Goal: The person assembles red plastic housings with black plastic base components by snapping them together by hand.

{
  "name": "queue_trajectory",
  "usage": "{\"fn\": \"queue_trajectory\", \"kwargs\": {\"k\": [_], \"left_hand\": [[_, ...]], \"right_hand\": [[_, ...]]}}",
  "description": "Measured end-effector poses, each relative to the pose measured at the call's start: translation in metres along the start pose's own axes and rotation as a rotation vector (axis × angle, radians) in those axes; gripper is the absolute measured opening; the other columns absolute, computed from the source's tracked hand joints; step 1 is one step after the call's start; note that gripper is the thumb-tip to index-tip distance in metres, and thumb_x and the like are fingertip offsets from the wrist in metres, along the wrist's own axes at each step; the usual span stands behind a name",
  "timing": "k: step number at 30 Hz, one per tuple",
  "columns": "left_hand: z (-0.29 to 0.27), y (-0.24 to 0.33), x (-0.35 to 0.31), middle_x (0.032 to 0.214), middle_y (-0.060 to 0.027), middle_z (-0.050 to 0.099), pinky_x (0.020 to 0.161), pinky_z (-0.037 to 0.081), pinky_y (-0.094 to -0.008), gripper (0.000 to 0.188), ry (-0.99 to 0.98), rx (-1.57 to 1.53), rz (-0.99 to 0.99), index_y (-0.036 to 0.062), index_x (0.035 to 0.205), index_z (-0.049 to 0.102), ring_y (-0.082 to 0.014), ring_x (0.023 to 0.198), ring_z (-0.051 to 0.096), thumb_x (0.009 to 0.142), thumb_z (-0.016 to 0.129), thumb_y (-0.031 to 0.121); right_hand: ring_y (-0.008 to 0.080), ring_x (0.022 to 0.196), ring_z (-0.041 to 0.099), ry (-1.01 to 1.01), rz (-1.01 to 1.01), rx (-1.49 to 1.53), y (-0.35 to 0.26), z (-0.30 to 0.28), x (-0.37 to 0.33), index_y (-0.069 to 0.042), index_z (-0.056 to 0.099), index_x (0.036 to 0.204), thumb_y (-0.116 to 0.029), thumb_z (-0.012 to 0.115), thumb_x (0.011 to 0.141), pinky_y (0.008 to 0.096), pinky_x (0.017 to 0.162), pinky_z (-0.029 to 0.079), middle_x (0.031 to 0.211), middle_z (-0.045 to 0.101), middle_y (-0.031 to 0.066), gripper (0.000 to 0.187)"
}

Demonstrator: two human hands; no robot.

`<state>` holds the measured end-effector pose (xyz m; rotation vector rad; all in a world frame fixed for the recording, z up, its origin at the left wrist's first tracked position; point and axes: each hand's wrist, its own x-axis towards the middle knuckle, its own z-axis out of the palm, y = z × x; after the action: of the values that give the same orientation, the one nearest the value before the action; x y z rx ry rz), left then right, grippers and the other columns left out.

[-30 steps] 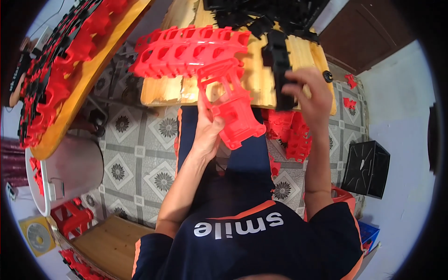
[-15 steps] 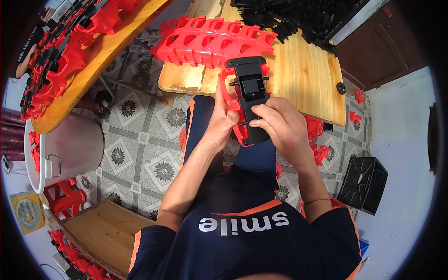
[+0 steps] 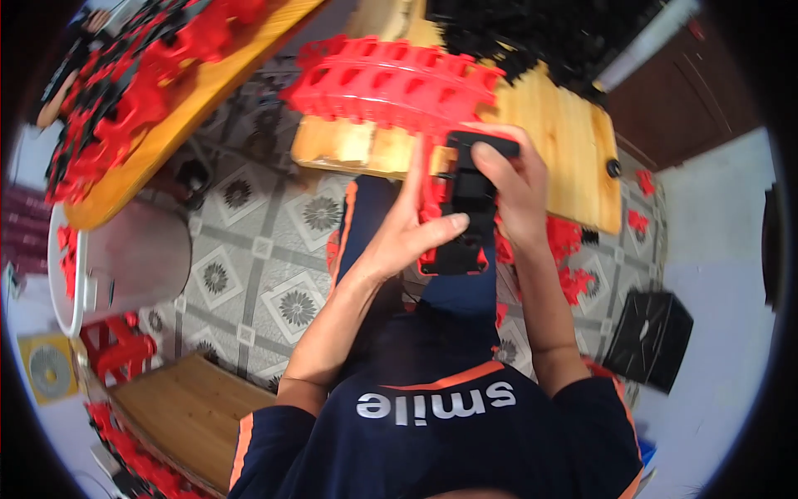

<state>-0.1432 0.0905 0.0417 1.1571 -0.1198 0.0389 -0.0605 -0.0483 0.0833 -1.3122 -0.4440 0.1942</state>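
The wooden counter (image 3: 565,141) carries a row of red parts (image 3: 391,83) and a black heap (image 3: 549,33). Over the lap, both hands now grip one assembly: the left hand (image 3: 407,233) clasps the red part (image 3: 432,195), the right hand (image 3: 515,187) presses the black piece (image 3: 467,208), airborne a second ago, into it.

Black insert (image 3: 470,200) in red plastic frame (image 3: 432,187); pale wooden bench (image 3: 565,141); grey floor (image 3: 266,249), dark flower pattern.

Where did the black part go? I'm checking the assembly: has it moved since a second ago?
Yes. The black part was up at the wooden board's far edge; now it sits lower, pressed against the red piece between both hands.
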Motion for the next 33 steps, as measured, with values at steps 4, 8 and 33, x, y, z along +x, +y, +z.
{"fn": "queue_trajectory", "kwargs": {"k": [4, 8, 33], "left_hand": [[-0.026, 0.016, -0.033, 0.154, -0.0253, 0.019, 0.116, 0.021, -0.0444, 0.140, -0.086, 0.834, 0.252, 0.0026, 0.154, 0.001, -0.0411, 0.142, 0.022, 0.055, 0.090, 0.045], [-0.004, 0.009, -0.055, 0.139, -0.0225, 0.042, 0.106, 0.034, -0.0415, 0.109, 0.232, 0.718, 0.439, 0.0002, 0.152, 0.021, -0.0373, 0.126, 0.042, 0.065, 0.084, 0.017], [0.067, 0.101, -0.419, 0.105, 0.0001, 0.069, 0.075, 0.045, -0.0297, 0.030, 2.334, 0.020, 0.939, 0.0157, 0.115, 0.062, -0.0130, 0.093, 0.064, 0.093, 0.054, 0.034]], "right_hand": [[0.0191, 0.108, 0.060, 0.037, -0.208, -0.071, -0.002, 0.008, -0.006, 0.001, 0.060, 0.117, -0.009, 0.064, 0.087, 0.0327, 0.098, 0.045, 0.118, 0.064, 0.0134, 0.032], [0.0353, 0.120, 0.055, -0.072, -0.419, -0.116, 0.006, 0.023, -0.003, 0.007, 0.057, 0.115, -0.023, 0.063, 0.088, 0.0463, 0.107, 0.038, 0.124, 0.059, 0.0269, 0.040], [0.0187, 0.119, 0.056, -0.956, 0.049, 0.021, 0.094, 0.184, 0.022, 0.000, 0.052, 0.134, -0.013, 0.057, 0.098, 0.0293, 0.096, 0.046, 0.137, 0.053, 0.0114, 0.038]]}}
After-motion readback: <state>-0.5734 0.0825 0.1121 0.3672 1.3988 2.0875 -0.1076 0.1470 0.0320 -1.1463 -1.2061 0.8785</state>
